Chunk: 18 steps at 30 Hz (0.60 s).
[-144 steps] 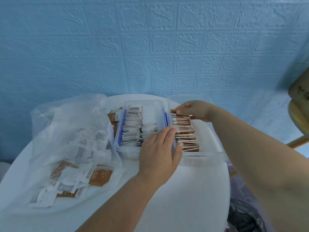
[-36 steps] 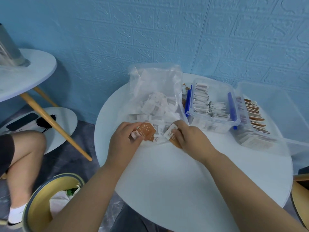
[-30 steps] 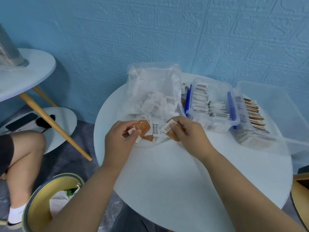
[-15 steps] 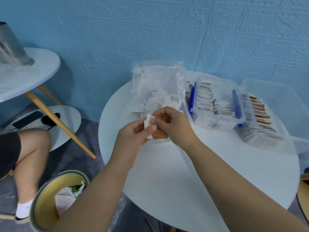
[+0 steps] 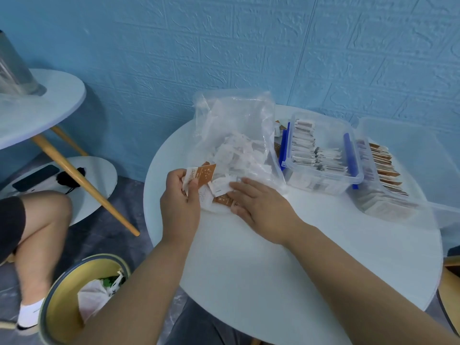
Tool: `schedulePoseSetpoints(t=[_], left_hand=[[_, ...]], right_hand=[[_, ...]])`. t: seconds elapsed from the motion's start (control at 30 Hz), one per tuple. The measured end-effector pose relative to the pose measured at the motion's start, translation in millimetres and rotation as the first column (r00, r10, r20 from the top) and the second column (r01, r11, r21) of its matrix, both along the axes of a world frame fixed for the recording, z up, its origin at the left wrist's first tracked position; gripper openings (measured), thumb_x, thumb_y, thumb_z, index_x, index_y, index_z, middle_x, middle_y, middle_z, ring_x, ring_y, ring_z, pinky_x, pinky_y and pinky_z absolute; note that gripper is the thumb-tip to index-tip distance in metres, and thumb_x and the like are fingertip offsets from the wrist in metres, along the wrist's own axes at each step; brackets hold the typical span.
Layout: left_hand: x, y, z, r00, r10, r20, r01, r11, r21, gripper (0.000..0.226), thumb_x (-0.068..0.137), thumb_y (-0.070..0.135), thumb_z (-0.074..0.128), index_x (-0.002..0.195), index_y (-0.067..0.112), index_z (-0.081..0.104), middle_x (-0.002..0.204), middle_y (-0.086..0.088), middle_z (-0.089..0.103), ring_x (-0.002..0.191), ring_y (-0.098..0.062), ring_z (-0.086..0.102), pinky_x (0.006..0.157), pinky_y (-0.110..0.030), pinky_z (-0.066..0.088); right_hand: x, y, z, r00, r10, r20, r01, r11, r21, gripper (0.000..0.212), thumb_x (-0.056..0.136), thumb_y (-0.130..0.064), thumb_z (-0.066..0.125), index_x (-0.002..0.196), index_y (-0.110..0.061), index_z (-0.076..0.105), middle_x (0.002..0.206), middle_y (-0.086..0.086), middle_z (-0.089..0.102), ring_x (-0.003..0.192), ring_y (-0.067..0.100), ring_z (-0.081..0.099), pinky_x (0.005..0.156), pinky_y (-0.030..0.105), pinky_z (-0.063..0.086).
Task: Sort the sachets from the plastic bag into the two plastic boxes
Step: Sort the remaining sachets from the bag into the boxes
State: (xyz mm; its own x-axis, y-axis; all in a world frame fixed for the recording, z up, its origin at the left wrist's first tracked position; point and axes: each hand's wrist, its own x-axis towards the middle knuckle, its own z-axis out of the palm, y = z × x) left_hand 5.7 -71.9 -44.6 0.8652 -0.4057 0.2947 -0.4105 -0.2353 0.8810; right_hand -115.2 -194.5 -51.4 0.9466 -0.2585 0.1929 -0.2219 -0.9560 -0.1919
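Observation:
A clear plastic bag (image 5: 234,125) of white and brown sachets lies on the round white table (image 5: 298,257). My left hand (image 5: 180,202) grips a small stack of brown and white sachets (image 5: 200,174) at the bag's mouth. My right hand (image 5: 258,205) lies flat with straight fingers on loose sachets (image 5: 219,192) spilled from the bag. To the right stands a clear box with blue clips (image 5: 321,179) holding rows of white sachets. Beyond it a larger clear box (image 5: 408,150) holds brown sachets.
A yellow-lined bin (image 5: 74,305) with rubbish stands on the floor at lower left. A person's bare knee (image 5: 42,220) is at the left. A second white table (image 5: 37,105) with wooden legs stands at the far left. A wooden chair edge (image 5: 451,282) shows at right.
My hands have parted: the left now keeps the picked sachets raised at the bag's mouth, and the right has dropped flat onto the loose sachets on the table.

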Motion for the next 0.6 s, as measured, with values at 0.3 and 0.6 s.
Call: schedulePoseSetpoints(t=[0.3,0.6], left_hand=[[1,0,-4,0.966,-0.228,0.124,0.216,0.971,0.104,0.019,0.096,0.018,0.047,0.113,0.011,0.046,0.098,0.005,0.058,0.083,-0.013,0.058,0.065,-0.013,0.046],[-3,-5,-1,0.966,-0.155,0.209,0.094,0.957,0.275,0.027,0.098,0.018,0.04,0.121,0.004,0.041,0.104,-0.014,0.062,0.088,-0.031,0.06,0.066,-0.029,0.042]], right_hand=[[8,-5,6,0.99,-0.113,-0.085,0.119,0.99,0.072,0.047,0.092,-0.045,0.048,0.133,-0.025,0.049,0.148,-0.004,0.035,0.138,0.018,0.024,0.113,0.031,0.021],[-3,1,-2,0.996,-0.073,0.056,0.066,0.991,0.116,0.036,0.083,-0.032,0.063,0.111,-0.009,0.068,0.13,0.009,0.056,0.127,0.031,0.046,0.106,0.033,0.027]])
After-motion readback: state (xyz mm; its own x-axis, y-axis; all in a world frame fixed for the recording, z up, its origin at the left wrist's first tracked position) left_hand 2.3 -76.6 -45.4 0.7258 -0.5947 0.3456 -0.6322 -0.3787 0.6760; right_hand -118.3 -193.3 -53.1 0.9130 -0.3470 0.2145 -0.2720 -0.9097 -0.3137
